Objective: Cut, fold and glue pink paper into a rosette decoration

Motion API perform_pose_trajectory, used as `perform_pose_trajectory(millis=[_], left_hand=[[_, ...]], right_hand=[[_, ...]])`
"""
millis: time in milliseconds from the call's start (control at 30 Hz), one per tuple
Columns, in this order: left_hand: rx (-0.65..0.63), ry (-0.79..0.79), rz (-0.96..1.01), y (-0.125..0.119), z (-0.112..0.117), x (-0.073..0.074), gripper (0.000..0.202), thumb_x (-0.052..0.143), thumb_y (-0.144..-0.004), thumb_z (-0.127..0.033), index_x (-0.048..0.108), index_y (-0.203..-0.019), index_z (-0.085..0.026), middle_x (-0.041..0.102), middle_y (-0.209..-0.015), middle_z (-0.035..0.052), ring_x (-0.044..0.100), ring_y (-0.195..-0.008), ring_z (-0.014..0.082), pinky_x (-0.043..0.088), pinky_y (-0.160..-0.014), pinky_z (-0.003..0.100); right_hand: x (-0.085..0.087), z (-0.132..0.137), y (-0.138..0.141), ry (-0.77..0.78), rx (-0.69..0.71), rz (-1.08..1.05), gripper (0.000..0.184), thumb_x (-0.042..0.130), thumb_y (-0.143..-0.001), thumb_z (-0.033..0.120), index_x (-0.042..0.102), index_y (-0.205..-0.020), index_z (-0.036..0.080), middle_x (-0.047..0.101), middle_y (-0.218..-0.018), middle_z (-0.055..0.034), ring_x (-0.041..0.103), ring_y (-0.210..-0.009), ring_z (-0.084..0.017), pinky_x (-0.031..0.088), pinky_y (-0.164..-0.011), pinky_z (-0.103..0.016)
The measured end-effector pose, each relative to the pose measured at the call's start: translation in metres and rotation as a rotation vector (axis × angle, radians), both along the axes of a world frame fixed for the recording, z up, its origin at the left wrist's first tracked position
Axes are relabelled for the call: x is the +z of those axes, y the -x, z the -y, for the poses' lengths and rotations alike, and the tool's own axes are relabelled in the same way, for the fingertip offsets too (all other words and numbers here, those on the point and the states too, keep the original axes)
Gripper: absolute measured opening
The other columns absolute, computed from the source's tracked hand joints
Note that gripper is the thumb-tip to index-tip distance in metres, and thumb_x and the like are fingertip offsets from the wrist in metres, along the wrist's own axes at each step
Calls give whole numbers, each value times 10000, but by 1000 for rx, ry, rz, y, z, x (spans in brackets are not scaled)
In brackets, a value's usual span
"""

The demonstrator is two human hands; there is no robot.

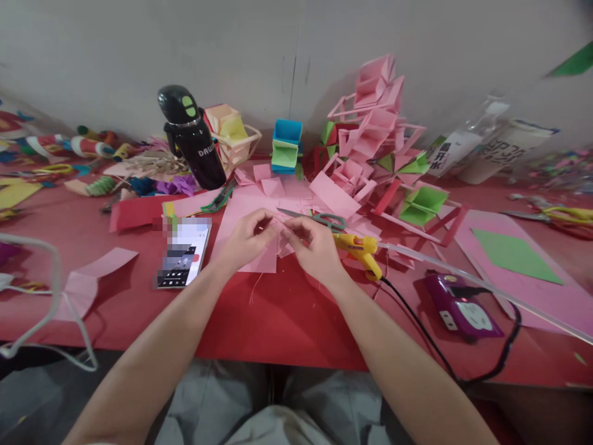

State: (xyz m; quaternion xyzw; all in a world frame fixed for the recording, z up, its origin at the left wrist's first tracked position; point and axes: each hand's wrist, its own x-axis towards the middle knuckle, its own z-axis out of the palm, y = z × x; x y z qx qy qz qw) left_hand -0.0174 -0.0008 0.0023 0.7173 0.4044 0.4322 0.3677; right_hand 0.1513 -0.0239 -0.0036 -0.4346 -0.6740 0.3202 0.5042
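Observation:
Both hands meet over the middle of the red table, pinching a small piece of pink paper (278, 220) that the fingers mostly hide. My left hand (249, 237) closes on it from the left, thumb against forefinger. On the other side my right hand (315, 246) pinches it the same way. Under them lie a pink sheet (227, 232) and loose pink scraps. Scissors with grey-green handles (330, 220) rest just beyond my right fingers. Close to that hand's right side is a yellow hot glue gun (359, 244) with a clear glue stick in its back.
A phone (188, 253) lies left of my arms, near a black bottle (192, 139). Folded pink paper chairs (375, 130) are piled at the back right. A purple power socket (461, 306) with a black cord sits right. White cable (58, 272) loops at the left edge.

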Motion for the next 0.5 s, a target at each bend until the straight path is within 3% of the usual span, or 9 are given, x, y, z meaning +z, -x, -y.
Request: perform_pose_trajectory(millis=[300, 400, 500], left_hand=[[115, 54, -56, 3, -6, -9, 158, 579, -856, -263, 625, -749, -156, 589, -678, 12, 532, -655, 145, 414, -637, 274], [193, 63, -28, 6, -12, -12, 140, 560, -847, -252, 600, -749, -161, 591, -691, 10, 534, -662, 148, 410, -639, 270], [234, 118, -91, 7, -13, -11, 125, 515, -851, -211, 607, -790, -153, 636, -755, 31, 568, -716, 162, 411, -658, 271]], right_hand=[[-9, 1, 4, 85, -45, -10, 148, 675, -849, 287, 640, -952, 187, 717, -931, -66, 692, -820, -180, 575, -787, -342], [0, -8, 9, 1, -77, 20, 174, 607, -855, 213, 620, -1028, 191, 701, -1056, -97, 690, -941, -191, 578, -857, -357], [19, -45, 23, -89, -93, 76, 226, 519, -873, 161, 624, -1072, 184, 694, -1130, -103, 669, -1021, -189, 562, -880, -339]])
